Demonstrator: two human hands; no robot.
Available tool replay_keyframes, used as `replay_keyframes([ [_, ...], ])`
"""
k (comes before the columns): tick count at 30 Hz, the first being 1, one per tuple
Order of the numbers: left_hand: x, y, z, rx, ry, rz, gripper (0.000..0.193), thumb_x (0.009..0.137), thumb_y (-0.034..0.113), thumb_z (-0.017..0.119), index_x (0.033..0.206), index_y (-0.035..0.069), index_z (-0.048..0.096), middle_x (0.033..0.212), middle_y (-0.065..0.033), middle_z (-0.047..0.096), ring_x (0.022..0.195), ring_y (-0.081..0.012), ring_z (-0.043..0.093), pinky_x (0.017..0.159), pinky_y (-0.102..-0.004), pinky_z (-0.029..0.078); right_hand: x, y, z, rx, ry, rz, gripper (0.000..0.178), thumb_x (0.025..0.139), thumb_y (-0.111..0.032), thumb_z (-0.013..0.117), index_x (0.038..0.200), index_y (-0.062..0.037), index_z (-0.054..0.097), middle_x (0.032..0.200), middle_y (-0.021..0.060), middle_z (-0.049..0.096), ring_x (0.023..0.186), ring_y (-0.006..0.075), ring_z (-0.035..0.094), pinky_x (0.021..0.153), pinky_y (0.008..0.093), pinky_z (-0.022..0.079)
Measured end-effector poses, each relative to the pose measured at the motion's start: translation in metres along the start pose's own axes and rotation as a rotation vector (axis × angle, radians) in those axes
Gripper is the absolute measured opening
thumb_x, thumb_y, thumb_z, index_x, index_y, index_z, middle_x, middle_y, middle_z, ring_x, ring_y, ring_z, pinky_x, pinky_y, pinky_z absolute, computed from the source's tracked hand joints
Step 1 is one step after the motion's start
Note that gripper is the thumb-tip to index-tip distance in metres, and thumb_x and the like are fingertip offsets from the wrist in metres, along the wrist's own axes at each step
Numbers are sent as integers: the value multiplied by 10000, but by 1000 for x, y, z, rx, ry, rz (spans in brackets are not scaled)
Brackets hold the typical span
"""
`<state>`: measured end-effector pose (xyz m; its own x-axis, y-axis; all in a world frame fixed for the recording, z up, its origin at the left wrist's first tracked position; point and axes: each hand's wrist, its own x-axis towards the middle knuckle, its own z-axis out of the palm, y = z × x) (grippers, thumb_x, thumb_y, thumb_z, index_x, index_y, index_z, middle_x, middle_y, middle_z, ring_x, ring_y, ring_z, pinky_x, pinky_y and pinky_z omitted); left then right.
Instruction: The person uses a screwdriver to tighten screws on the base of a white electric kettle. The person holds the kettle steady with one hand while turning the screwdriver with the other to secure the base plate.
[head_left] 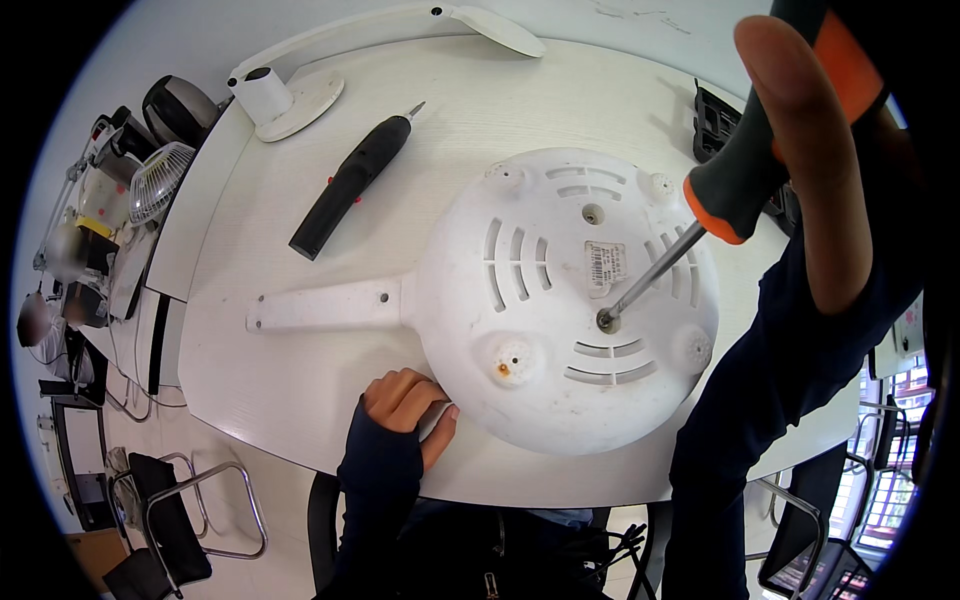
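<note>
Near the table's front edge (540, 488), our left hand (408, 405) curls by the white housing (560, 310); its grip we cannot tell. The housing lies mid-table, room either side of its left-pointing handle (330, 306). Our right hand (822, 170) holds the screwdriver (733, 193), slanting down-left into a recess (611, 325).

No wording was legible. A small pale label (605, 268) with a barcode and rows of tiny, blurred print lay on the round white appliance (556, 328), nearer the right edge of the desk (290, 390) than the left.
</note>
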<state>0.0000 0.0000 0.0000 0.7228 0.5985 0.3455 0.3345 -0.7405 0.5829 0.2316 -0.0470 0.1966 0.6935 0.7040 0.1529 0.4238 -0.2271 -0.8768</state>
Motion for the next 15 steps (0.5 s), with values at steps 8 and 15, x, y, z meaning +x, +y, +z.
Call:
replay_keyframes([
  [8, -1, -2, 1, 13, 0, -15, 145, 647, 25, 674, 730, 58, 560, 706, -50, 541, 613, -211, 491, 563, -323, 356, 11, 41, -19, -123, 95, -270, 609, 717, -507, 641, 1054, -20, 501, 706, 63, 547, 594, 161, 556, 626, 281, 469],
  [15, -1, -2, -3, -15, -1, -16, 140, 655, 27, 669, 737, 56, 559, 702, -56, 533, 618, -226, 494, 563, -339, 364, 30, 69, -33, -252, 185, -388, 699, 703, -613, 585, 1087, -36, 496, 811, 93, 564, 687, 197, 587, 726, 323, 464],
])
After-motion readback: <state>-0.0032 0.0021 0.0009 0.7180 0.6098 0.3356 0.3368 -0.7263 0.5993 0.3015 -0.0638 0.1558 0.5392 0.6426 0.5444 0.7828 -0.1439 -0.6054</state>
